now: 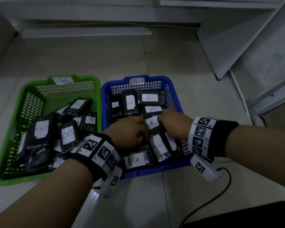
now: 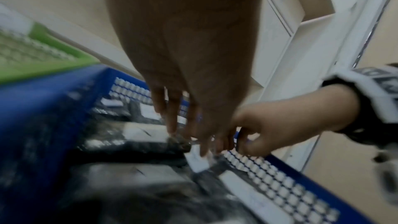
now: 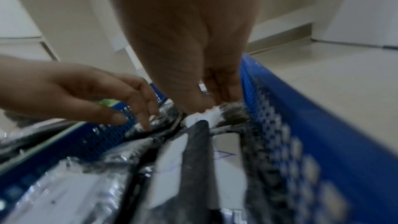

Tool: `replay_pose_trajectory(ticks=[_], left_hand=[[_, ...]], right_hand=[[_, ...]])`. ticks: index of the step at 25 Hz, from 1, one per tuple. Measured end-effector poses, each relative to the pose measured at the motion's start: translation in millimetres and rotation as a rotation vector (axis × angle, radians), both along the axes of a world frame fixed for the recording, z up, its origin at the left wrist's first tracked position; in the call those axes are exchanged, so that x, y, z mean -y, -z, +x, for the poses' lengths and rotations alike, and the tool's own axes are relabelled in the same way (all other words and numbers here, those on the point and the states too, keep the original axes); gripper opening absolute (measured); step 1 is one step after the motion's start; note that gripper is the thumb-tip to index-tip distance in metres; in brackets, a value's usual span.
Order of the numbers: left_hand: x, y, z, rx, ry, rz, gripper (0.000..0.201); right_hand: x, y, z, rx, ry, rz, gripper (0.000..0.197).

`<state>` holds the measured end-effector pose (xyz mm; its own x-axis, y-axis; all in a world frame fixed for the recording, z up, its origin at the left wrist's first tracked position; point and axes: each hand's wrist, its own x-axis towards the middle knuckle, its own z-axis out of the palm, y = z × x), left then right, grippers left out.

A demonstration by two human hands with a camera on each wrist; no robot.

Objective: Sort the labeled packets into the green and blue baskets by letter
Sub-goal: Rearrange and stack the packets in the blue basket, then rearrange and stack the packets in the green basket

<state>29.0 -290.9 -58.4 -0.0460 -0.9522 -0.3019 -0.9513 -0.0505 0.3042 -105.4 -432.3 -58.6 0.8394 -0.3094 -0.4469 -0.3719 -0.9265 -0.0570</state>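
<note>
The blue basket (image 1: pixel 155 172), tagged A, holds several black packets with white "A" labels. The green basket (image 1: pixel 92 79) to its left, tagged B, holds several "B" packets (image 1: pixel 68 134). Both hands reach into the middle of the blue basket, either side of one "A" packet (image 1: pixel 152 123). My right hand (image 1: pixel 171 124) pinches that packet's labelled end (image 3: pixel 204 117) between thumb and fingers. My left hand (image 1: pixel 130 130) has nearly straight fingers (image 3: pixel 146 123) whose tips touch the packets just left of it. The pinched packet (image 2: pixel 197 161) lies under the left fingertips in the left wrist view.
The baskets stand side by side on a pale tiled floor (image 1: pixel 138 55). A white leaning panel (image 1: pixel 253 46) and cupboard frame stand to the right and behind. A black cable (image 1: pixel 220 191) runs from the right wrist across the floor.
</note>
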Motion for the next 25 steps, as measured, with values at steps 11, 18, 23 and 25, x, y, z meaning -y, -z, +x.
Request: replay_pose_trajectory(ticks=[11, 18, 23, 25], left_hand=[[-32, 9, 48, 0.333, -0.244, 0.104, 0.049], [-83, -78, 151, 0.401, 0.018, 0.018, 0.057], [-147, -90, 217, 0.452, -0.15, 0.181, 0.033], [-161, -74, 236, 0.295, -0.337, 0.105, 0.033]], right_hand=[[-18, -4, 28, 0.133, 0.115, 0.337, 0.04], [-50, -58, 99, 0.095, -0.137, 0.157, 0.05], [-96, -75, 194, -0.066, -0.261, 0.044, 0.055], [-114, -68, 227, -0.123, -0.189, 0.074, 0.052]])
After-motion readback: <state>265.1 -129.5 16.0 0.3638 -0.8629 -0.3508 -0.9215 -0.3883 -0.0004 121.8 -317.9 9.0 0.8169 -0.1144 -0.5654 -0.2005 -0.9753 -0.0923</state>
